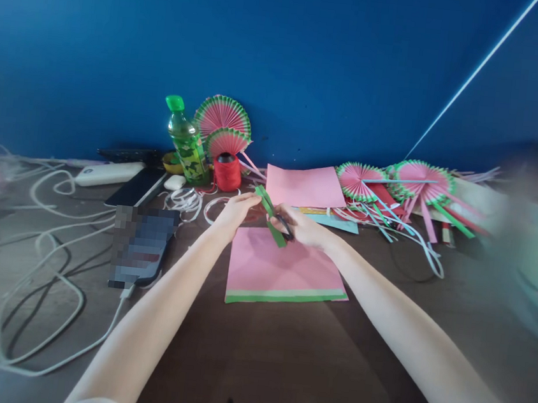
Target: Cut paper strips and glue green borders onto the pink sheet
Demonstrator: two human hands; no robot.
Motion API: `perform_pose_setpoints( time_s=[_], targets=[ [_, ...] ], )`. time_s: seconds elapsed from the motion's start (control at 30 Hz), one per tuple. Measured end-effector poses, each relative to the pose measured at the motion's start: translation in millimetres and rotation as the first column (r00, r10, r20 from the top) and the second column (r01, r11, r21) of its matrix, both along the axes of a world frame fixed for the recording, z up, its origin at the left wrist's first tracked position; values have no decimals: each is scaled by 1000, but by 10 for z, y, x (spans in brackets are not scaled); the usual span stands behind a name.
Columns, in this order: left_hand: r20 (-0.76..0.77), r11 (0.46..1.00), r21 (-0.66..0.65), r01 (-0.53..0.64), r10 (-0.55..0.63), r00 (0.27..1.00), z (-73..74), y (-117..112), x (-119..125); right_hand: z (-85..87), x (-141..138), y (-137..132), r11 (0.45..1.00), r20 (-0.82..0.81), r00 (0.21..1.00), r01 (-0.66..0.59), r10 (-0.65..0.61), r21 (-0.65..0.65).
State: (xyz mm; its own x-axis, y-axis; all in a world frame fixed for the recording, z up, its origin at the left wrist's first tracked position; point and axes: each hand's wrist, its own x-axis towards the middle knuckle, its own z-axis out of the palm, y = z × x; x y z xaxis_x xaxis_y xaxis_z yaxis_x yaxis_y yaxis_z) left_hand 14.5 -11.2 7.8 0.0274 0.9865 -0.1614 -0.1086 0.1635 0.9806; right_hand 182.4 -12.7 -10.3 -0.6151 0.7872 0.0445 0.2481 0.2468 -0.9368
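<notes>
My left hand (242, 210) pinches the upper end of a green paper strip (265, 199). In my right hand (301, 227) is a pair of scissors (286, 230) with dark handles, held against the strip; whether the blades are apart is hidden. Both hands are above the far edge of a pink paper sheet (286, 264), which lies flat on the table and has a pale and bright green band along its near edge. Just beyond my hands lies another pink sheet (305, 187).
Pink-and-green folded paper fans (222, 120) stand by a green-capped bottle (188, 145) and a red thread spool (227, 173). More fans (422, 182) and paper strips lie at right. A phone (146, 246) with a looping white cable (79, 310) occupies the left of the table.
</notes>
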Motion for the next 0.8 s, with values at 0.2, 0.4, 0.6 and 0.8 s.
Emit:
perform_pose_setpoints(
  time_s=[0.2,0.4,0.6,0.8],
  targets=[
    [-6,999,-26,24,-24,1000,-15,5,-2,-97,-4,35,999,-14,1000,19,-19,49],
    [-9,999,-1,-37,37,999,-16,44,-63,-28,11,24,985,-62,986,146,-152,-90],
    [4,995,2,-102,102,995,18,62,-91,57,19,39,951,-208,934,254,-289,-178],
    [166,997,8,-81,78,983,19,70,-48,45,39,56,944,-194,936,253,-294,-210]
  ],
)
